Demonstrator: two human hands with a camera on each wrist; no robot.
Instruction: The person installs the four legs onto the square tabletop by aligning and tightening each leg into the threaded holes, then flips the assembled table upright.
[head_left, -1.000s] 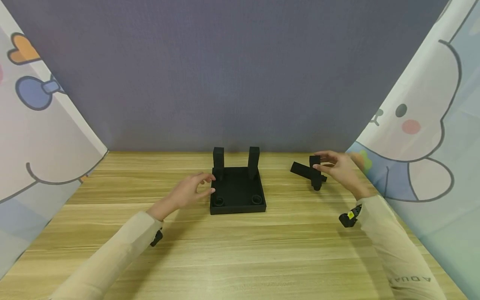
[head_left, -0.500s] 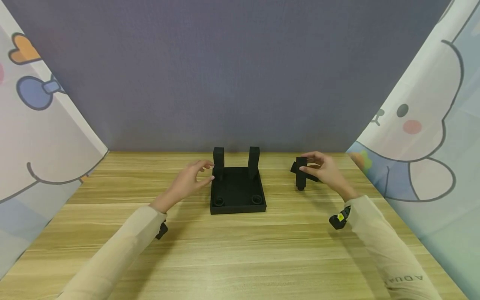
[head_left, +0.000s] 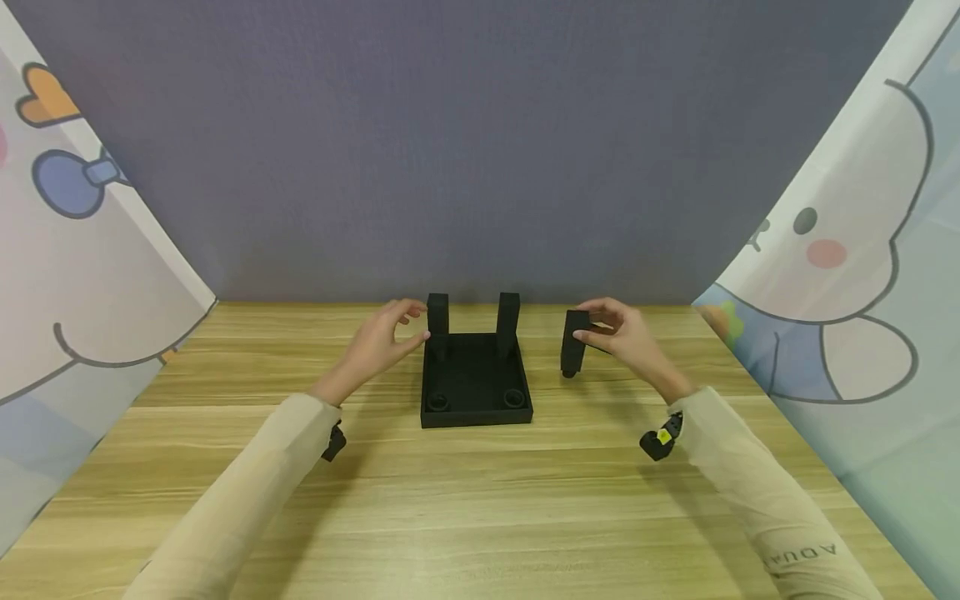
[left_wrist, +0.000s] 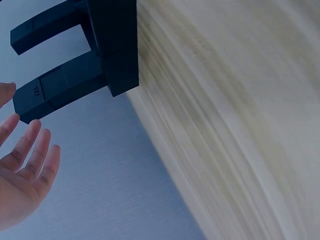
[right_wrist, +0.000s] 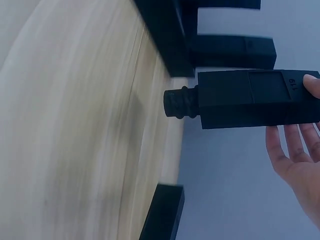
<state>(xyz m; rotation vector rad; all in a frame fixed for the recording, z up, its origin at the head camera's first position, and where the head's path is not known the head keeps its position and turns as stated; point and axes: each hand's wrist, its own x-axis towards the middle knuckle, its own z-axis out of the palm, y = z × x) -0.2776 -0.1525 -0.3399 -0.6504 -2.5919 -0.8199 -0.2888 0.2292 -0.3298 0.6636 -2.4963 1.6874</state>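
A black square base [head_left: 476, 414] with a raised rim sits mid-table. Two square posts, a left post [head_left: 438, 315] and a right post [head_left: 508, 321], stand upright at its far corners; round sockets [head_left: 513, 399] show at the near ones. My left hand [head_left: 378, 342] is beside the left post, thumb and fingers apart, fingertips right at its upper end. To the right of the base, my right hand [head_left: 628, 340] pinches a black square post [right_wrist: 240, 102] near its top, its threaded end [right_wrist: 180, 102] pointing down. A similar loose post [right_wrist: 164, 215] lies behind it.
The light wood table [head_left: 480, 517] runs back to a grey panel [head_left: 480, 150]. Cartoon-printed cloths hang on both sides, the right cloth [head_left: 847, 333] near the right arm. A small black camera [head_left: 658, 443] is strapped under the right wrist.
My right hand has carried its post leftward, away from over the loose post and nearer the base. My left hand has moved up along the left post toward its top.
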